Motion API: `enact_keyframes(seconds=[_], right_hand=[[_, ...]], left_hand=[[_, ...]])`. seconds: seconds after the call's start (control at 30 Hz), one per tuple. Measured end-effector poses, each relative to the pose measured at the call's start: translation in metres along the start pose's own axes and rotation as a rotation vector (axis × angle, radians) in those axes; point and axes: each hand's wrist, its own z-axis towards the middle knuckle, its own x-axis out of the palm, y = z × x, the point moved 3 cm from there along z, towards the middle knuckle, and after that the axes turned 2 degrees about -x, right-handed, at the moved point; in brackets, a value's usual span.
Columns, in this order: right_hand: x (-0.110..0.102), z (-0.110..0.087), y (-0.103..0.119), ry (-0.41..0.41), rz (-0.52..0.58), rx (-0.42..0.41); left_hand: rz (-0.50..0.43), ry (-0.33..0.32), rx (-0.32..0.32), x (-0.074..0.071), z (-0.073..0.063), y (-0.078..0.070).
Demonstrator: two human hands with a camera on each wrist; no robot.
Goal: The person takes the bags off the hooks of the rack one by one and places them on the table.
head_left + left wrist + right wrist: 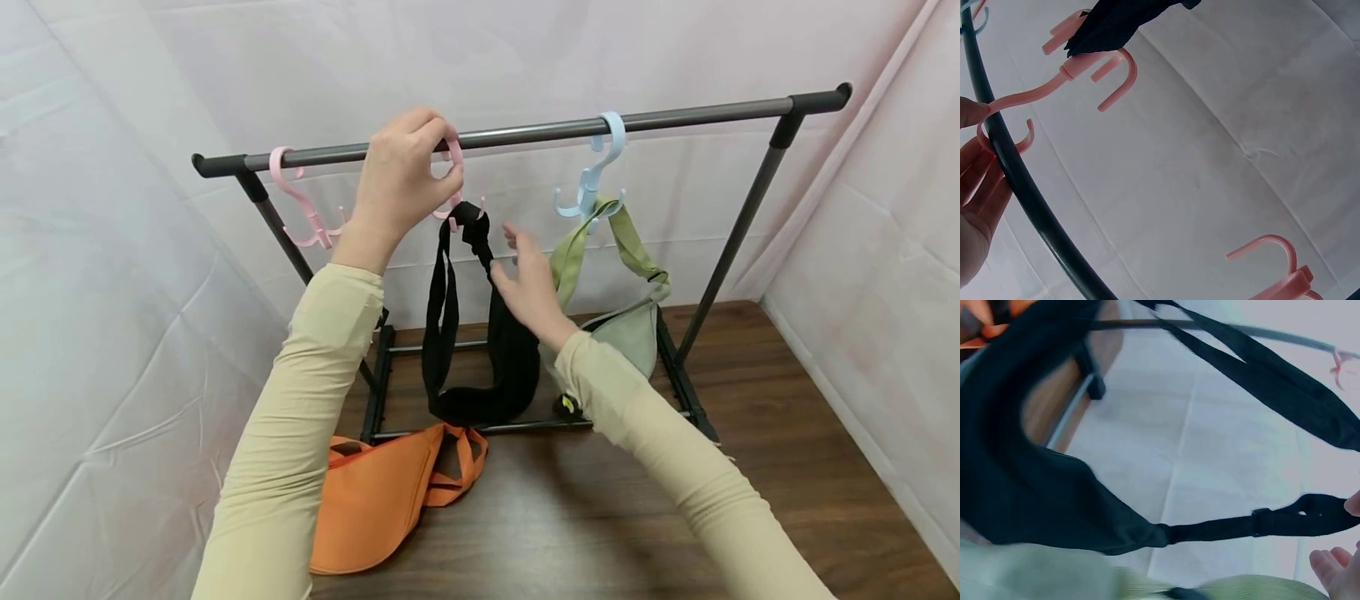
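My left hand [405, 171] pinches the top curve of a pink hook hanger [455, 152] that sits over the rail [525, 136]. In the left wrist view the thumb presses one side of the hook, with the other fingers beyond the rail. From the lower prongs of that hook hangs a black bag [513, 358] by its strap. My right hand [534, 287] is beside the strap, fingers spread apart. In the right wrist view its thumb overlaps the black strap [1285, 524]; whether it touches is unclear.
To the left hangs another pink hook hanger [300, 196]. A blue hook hanger [588, 179] on the right carries a pale green bag [633, 337]. On the wooden floor [555, 517] lies an orange bag [375, 504], before the rack's base.
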Motion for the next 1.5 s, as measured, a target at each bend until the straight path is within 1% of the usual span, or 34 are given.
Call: enact_keyframes(seconds=[0.07,0.13,0.23,0.33,0.47,0.57,0.77,0.87,1.03,1.1,1.23,1.37,1.5], right_hand=[[0.002,0.015,-0.001,-0.005,0.049,0.066],[0.004,0.027,-0.003,-0.001,0.073,0.111],[0.006,0.039,-0.005,-0.007,0.102,0.127],[0.010,0.045,-0.005,-0.021,0.148,0.110],[0.015,0.049,-0.005,-0.043,0.205,0.095],[0.017,0.049,-0.006,-0.066,0.237,0.102],[0.020,0.047,-0.004,-0.114,0.306,0.084],[0.021,0.046,-0.003,-0.128,0.308,0.068],[0.020,0.045,-0.003,-0.140,0.288,0.060],[0.018,0.045,-0.004,-0.148,0.264,0.047],[0.010,0.045,-0.005,-0.158,0.221,-0.010],[0.000,0.045,-0.003,-0.155,0.199,-0.076],[-0.012,0.049,0.004,-0.185,0.147,-0.166]], left_hand=[[-0.011,0.006,-0.023,-0.001,0.000,0.001],[-0.015,0.014,-0.035,-0.002,0.000,0.002],[-0.030,0.029,-0.055,-0.002,0.001,0.003],[-0.041,0.034,-0.067,-0.002,0.002,0.005],[-0.049,0.031,-0.067,-0.002,0.002,0.005],[-0.049,0.034,-0.069,-0.002,0.003,0.004],[-0.043,0.053,-0.099,-0.003,0.003,0.002],[-0.049,0.057,-0.113,-0.004,0.002,0.002],[-0.063,0.054,-0.117,-0.003,0.001,0.004],[-0.070,0.050,-0.117,-0.003,0.000,0.004],[-0.072,0.045,-0.119,-0.002,0.000,0.005],[-0.070,0.041,-0.128,-0.003,-0.001,0.006],[-0.077,0.032,-0.129,-0.003,-0.002,0.007]])
